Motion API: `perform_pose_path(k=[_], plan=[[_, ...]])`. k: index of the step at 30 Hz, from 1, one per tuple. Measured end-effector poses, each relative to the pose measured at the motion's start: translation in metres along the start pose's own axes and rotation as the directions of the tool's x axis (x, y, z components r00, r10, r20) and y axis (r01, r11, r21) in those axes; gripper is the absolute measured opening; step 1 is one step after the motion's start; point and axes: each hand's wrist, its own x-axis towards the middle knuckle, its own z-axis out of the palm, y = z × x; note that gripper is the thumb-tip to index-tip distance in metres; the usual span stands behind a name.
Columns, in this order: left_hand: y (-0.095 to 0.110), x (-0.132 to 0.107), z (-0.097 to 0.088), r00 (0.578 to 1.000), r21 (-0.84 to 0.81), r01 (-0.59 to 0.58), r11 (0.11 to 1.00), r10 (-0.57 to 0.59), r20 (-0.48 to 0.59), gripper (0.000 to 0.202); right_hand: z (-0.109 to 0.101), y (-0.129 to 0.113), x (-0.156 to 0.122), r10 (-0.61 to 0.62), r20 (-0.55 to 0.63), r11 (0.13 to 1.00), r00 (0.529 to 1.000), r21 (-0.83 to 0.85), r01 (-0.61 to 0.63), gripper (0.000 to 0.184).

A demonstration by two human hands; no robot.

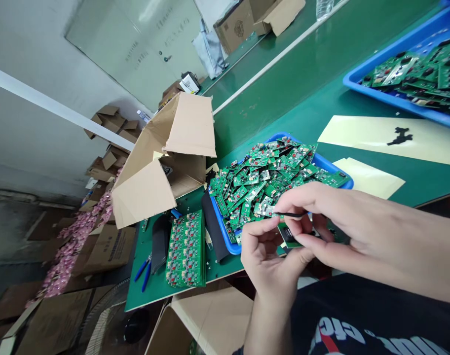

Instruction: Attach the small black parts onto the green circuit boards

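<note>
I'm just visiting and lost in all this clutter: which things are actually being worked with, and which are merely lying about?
In hand:
- left hand and right hand, together holding a small green board
- thin black strip pinched by the right hand
- blue tray heaped with boards

Lying about:
- open cardboard box
- blue-handled pliers
- board panel
- yellow sheets
- far blue tray

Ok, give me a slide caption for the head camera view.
Both hands, left hand and right hand, hold a small green circuit board beside a blue tray heaped with boards.
</note>
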Motion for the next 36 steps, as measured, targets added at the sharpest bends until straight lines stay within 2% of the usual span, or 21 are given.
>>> perform_pose_path(k=[5, 8, 13, 18, 21, 25, 29, 31, 33, 36], plan=[[0.0, 0.001, 0.0, 0.999, 0.053, 0.027, 0.998, -0.025, -0.04, 0.045, 0.004, 0.001, -0.003, 0.161, 0.028, 0.979, 0.986, 0.118, -0.164, 0.025], [-0.002, -0.001, 0.0, 0.997, 0.081, 0.036, 0.996, -0.03, -0.067, 0.043, 0.006, 0.0, -0.004, 0.196, 0.018, 0.973, 0.98, 0.119, -0.197, 0.024], [-0.002, -0.001, -0.001, 0.998, 0.073, 0.033, 0.997, -0.028, -0.06, 0.044, 0.007, 0.001, -0.003, 0.083, -0.058, 0.996, 0.995, 0.048, -0.081, 0.025], [0.002, 0.004, 0.0, 1.0, 0.012, 0.024, 1.0, -0.024, 0.0, 0.045, 0.0, 0.008, -0.001, 0.042, 0.033, 0.996, 0.999, 0.082, -0.044, 0.022], [0.003, 0.005, -0.002, 0.997, -0.008, 0.058, 0.998, -0.058, 0.06, 0.048, -0.003, 0.013, 0.002, 0.006, 0.041, 0.993, 0.999, 0.115, -0.011, 0.018], [0.0, 0.004, -0.006, 0.991, -0.044, 0.104, 0.994, -0.1, 0.085, 0.05, 0.0, 0.019, 0.006, -0.14, -0.029, 0.987, 0.99, 0.071, 0.141, 0.021], [-0.003, 0.004, -0.008, 0.985, -0.076, 0.153, 0.985, -0.146, 0.089, 0.051, 0.001, 0.023, 0.005, -0.291, -0.101, 0.957, 0.951, -0.032, 0.289, 0.021], [-0.003, 0.004, -0.009, 0.977, -0.093, 0.199, 0.976, -0.191, 0.092, 0.053, -0.001, 0.024, 0.003, -0.286, -0.135, 0.958, 0.949, -0.074, 0.278, 0.02], [-0.002, 0.003, -0.009, 0.972, -0.108, 0.224, 0.969, -0.213, 0.102, 0.054, -0.004, 0.023, 0.001, -0.221, -0.16, 0.973, 0.962, -0.097, 0.208, 0.02], [-0.001, 0.002, -0.008, 0.97, -0.145, 0.22, 0.965, -0.201, 0.135, 0.05, -0.005, 0.022, -0.001, -0.187, -0.126, 0.98, 0.974, -0.087, 0.177, 0.024]])
